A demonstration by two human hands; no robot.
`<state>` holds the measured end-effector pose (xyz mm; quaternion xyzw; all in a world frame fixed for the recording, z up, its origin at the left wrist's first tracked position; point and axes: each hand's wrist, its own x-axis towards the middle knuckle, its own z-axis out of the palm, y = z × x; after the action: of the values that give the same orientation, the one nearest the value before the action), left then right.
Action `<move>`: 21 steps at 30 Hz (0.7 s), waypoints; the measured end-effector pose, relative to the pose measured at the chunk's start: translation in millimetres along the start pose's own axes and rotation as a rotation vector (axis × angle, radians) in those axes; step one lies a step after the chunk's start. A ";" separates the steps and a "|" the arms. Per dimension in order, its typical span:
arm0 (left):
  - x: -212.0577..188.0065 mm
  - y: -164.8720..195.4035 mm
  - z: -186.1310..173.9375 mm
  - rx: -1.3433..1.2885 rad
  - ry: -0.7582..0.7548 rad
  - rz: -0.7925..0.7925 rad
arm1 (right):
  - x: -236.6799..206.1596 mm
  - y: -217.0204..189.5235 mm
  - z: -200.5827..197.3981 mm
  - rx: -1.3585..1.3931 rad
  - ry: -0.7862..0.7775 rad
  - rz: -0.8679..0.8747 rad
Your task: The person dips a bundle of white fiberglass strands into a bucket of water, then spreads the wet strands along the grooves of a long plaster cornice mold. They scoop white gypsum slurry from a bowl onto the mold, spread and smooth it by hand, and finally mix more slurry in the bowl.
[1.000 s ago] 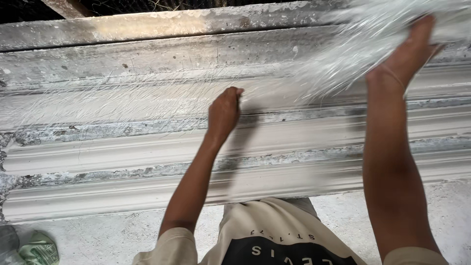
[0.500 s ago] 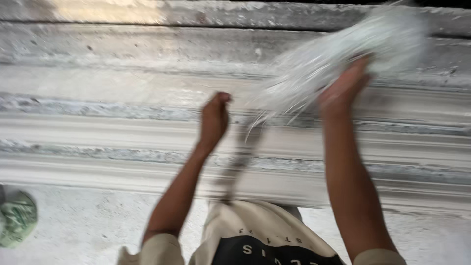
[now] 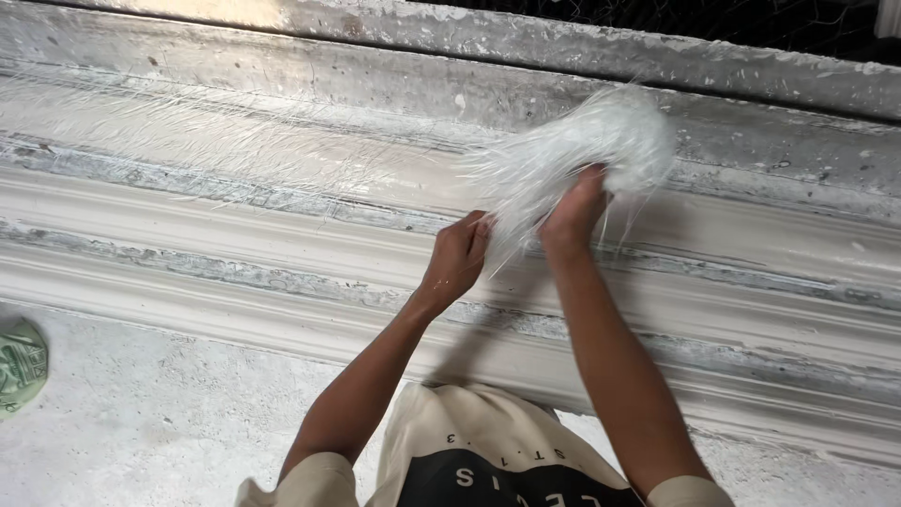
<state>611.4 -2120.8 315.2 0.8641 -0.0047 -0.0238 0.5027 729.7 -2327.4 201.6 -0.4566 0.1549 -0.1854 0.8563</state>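
My right hand point(image 3: 574, 208) grips a fluffy bundle of white glassy fibres point(image 3: 601, 141) held over a long white plaster cornice mould point(image 3: 235, 244). My left hand point(image 3: 458, 255) pinches the lower strands of the same bundle, just left of the right hand. Both hands hover above the ridged profile of the mould. A thin layer of loose fibres point(image 3: 188, 141) lies spread along the mould's upper left part.
A rough grey concrete ledge point(image 3: 563, 42) runs along the top behind the mould. The pale dusty floor point(image 3: 141, 422) lies below it. A green round object point(image 3: 19, 366) sits at the left edge of the floor.
My right hand has brought the fibre bundle down and leftward from the upper right. My left hand has risen from the mould and met it, taking hold of the strands.
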 end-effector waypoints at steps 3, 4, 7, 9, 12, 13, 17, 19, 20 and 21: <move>15.2 -20.3 -20.6 0.049 0.165 0.226 | 50.4 -42.7 -19.0 -0.076 0.042 -0.042; 23.7 -30.9 -33.4 0.165 0.173 0.237 | 77.6 -70.6 -32.7 -0.158 0.041 -0.105; 50.0 -59.5 -64.0 0.444 0.172 0.224 | 150.5 -156.4 -66.3 -0.072 0.177 -0.208; 61.7 -74.2 -85.0 0.553 0.132 0.141 | 163.0 -189.2 -84.7 -0.049 0.076 -0.312; 55.2 -71.4 -83.0 1.261 0.512 0.272 | 122.7 -177.0 -83.6 -0.107 0.086 -0.250; 48.8 -64.2 -73.5 0.821 0.392 0.304 | 96.5 -156.8 -77.5 -0.167 0.255 -0.143; 8.3 -16.7 7.3 -0.122 0.048 0.277 | 3.3 -52.2 -23.5 -0.150 0.212 0.023; 2.2 -11.5 22.7 -0.149 0.011 0.273 | -1.7 -52.3 -22.3 -0.104 0.075 -0.086; 3.2 -13.1 25.6 -0.146 0.031 0.250 | 6.9 -66.7 -32.4 -0.136 0.049 -0.122; 8.3 -18.9 22.4 -0.142 0.049 0.230 | 23.1 -87.9 -48.9 -0.167 0.023 -0.158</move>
<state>618.4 -2131.2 287.4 0.8205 -0.0895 0.0549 0.5619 713.3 -2418.7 247.0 -0.5348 0.1432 -0.2442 0.7962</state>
